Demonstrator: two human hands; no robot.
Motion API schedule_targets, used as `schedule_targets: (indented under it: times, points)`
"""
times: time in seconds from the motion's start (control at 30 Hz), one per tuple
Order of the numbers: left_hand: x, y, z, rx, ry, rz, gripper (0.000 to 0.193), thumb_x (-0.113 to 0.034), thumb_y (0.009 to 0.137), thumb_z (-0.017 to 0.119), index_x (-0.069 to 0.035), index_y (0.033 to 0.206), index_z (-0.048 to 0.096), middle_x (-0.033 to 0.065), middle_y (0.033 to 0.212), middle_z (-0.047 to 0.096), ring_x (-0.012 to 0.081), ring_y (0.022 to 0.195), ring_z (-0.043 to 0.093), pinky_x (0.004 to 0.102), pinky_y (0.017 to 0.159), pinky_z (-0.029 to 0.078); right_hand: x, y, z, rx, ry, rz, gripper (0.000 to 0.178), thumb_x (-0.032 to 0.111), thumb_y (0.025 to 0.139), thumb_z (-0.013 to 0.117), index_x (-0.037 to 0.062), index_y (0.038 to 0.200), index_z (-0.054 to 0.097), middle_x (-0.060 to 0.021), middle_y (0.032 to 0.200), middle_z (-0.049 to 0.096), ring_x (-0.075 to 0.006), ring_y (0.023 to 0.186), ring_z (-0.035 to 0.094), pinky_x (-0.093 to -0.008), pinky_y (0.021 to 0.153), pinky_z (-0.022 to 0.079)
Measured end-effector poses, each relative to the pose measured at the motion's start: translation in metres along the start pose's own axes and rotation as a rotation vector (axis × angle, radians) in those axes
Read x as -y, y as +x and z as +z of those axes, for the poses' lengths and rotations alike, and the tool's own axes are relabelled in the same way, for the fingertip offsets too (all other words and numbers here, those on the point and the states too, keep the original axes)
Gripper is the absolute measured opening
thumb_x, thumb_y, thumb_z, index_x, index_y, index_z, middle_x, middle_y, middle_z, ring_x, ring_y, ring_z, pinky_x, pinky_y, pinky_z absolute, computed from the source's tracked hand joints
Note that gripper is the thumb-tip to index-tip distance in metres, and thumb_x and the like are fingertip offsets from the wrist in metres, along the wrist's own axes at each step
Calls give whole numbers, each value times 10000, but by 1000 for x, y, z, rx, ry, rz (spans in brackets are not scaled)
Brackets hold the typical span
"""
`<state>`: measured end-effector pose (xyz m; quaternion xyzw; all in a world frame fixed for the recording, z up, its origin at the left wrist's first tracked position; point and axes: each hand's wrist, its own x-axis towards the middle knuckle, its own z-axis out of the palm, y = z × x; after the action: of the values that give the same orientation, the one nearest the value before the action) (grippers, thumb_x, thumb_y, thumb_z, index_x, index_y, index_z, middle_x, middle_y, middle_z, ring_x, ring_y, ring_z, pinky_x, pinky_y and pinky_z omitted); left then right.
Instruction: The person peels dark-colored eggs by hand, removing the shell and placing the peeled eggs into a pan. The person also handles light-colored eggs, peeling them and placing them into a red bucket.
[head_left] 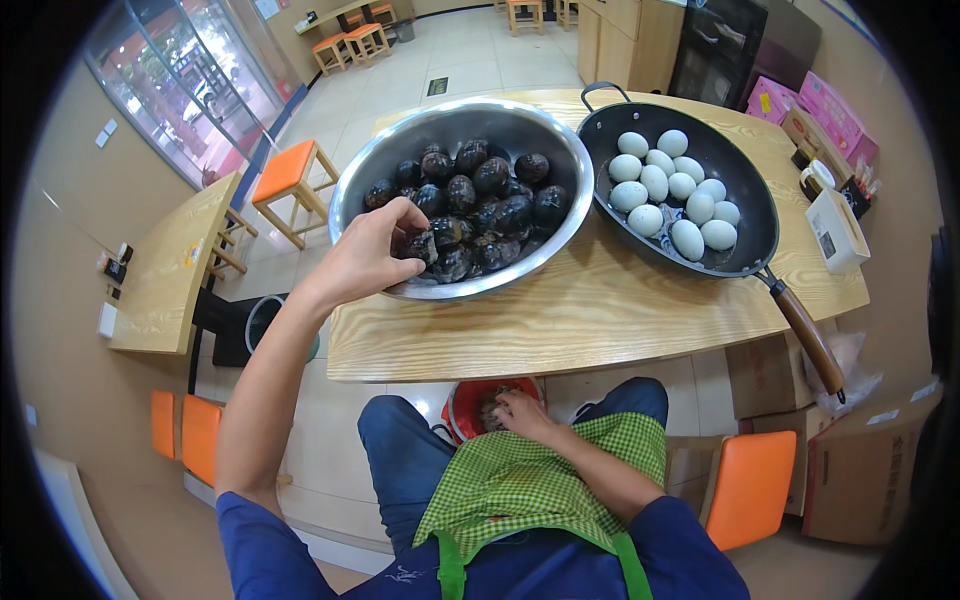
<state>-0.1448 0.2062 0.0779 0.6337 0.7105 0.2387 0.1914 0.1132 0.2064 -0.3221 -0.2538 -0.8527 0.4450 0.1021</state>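
Note:
A wide steel bowl (577, 215) holds many dark, glossy eggs (461, 192) on the table. At the bowl's near left rim, my left hand (378, 255) has its thumb and fingers closed around a dark egg with paler patches (424, 247). Lower down, between my knees, my right hand (526, 414) is over a red bucket (463, 412). Grey-brown scraps, like bits of shell, lie under its curled fingers. Whatever those fingers hold is too small and too hidden to make out.
A black frying pan (762, 225) with several pale blue-green eggs (655, 181) stands right of the bowl, its wooden handle (812, 345) jutting past the edge of the wooden table (480, 345). A white box (837, 231) and pink packages (835, 112) stand at the right. An orange chair (752, 488) is beside me.

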Motion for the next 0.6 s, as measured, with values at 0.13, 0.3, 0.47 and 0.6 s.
schedule_targets:
  times: [0.13,0.3,0.47,0.6]
  points:
    - [2,1,-1,11,-104,-19,468,-45,739,734,-22,1169,550,80,1087,607,226,975,593,347,884,496,-7,2,4,21,5,19,331,242,878,609,-1,1102,624,-251,1095,622,-400,1012,611,-473,886,503]
    - [2,4,-3,95,9,78,449,-98,746,768,-22,1144,575,89,1122,592,223,1050,578,356,911,485,-16,0,10,165,-88,17,382,238,880,612,-18,1163,618,-248,1102,634,-388,1021,617,-447,890,505]
    - [-6,12,-7,-125,194,176,425,-238,787,780,-27,1112,606,99,1093,588,223,1048,575,350,915,467,-25,4,21,172,-61,73,353,256,884,587,9,1134,619,-248,1126,617,-392,1078,580,-471,934,478]
    - [-39,54,21,-64,33,203,499,-274,810,763,-4,1193,593,175,1087,653,282,1036,641,371,917,488,-19,7,20,221,-72,81,364,271,884,592,6,1132,614,-247,1117,619,-398,1069,587,-469,927,480]
